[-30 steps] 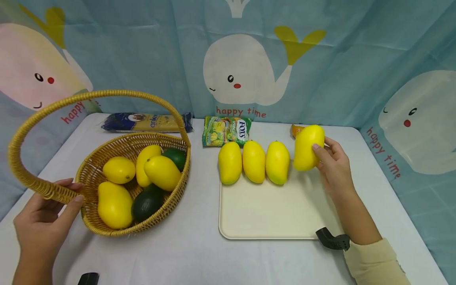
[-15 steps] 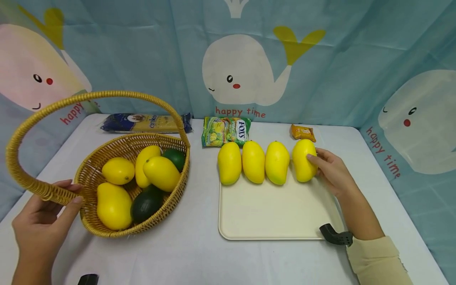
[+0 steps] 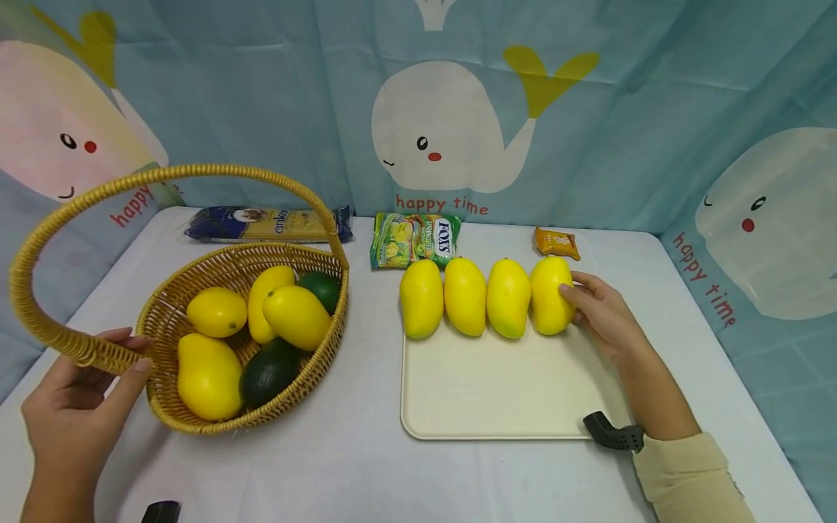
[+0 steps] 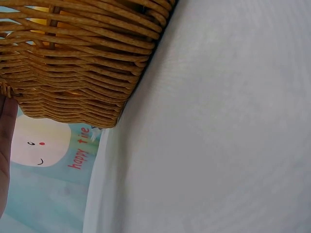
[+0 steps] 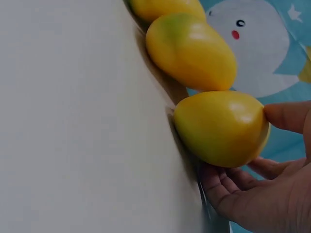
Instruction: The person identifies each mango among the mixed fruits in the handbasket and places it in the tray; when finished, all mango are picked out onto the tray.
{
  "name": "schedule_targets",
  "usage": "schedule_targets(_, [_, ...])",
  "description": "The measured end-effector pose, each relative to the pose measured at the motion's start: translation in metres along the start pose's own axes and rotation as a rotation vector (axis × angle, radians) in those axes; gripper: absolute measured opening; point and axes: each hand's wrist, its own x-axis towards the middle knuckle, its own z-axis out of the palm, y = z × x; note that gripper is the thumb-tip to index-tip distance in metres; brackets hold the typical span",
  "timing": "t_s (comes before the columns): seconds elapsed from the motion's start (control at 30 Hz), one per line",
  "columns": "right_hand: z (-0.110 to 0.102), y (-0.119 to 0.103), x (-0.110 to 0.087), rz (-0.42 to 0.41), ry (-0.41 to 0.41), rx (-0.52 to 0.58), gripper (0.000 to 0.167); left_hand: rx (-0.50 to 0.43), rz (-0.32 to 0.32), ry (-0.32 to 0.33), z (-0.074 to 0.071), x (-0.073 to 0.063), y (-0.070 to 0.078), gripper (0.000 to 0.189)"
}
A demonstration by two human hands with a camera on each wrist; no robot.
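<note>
Right hand pinches end mango at far edge of tray, open room nearer; left hand pinches basket.

High head view faces forward, down — 2 close wrist views share its basket (left), mangoes (right).

Four yellow mangoes lie in a row on the cream tray.

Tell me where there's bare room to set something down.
The tray is bare between the four mangoes and its front rim, left of the right forearm; so is the tablecloth between basket and tray. Crowded: the tray's back edge and the basket.
</note>
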Motion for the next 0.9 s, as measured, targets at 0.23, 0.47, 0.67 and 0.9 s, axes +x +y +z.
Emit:
schedule_targets(0.23, [0.0031,-0.0010,-0.0014,-0.010,0.017,0.040,0.071,-0.011,0.010,0.003,0.0000,0.0008,-0.0020,0.041])
schedule_targets(0.47, [0.0026,-0.0013,-0.0014,-0.008,0.035,0.017,0.072,-0.014,0.025,0.006,0.0007,0.0008,-0.0011,0.043])
schedule_targets(0.67, [0.0025,-0.0014,0.0008,0.010,0.066,-0.001,0.074,-0.032,0.041,0.004,-0.0004,0.0020,-0.0042,0.044])
schedule_targets(0.9, [0.0025,0.0005,0.0014,-0.006,0.085,-0.082,0.082,-0.032,0.042,0.001,-0.0006,0.0017,-0.0061,0.044])
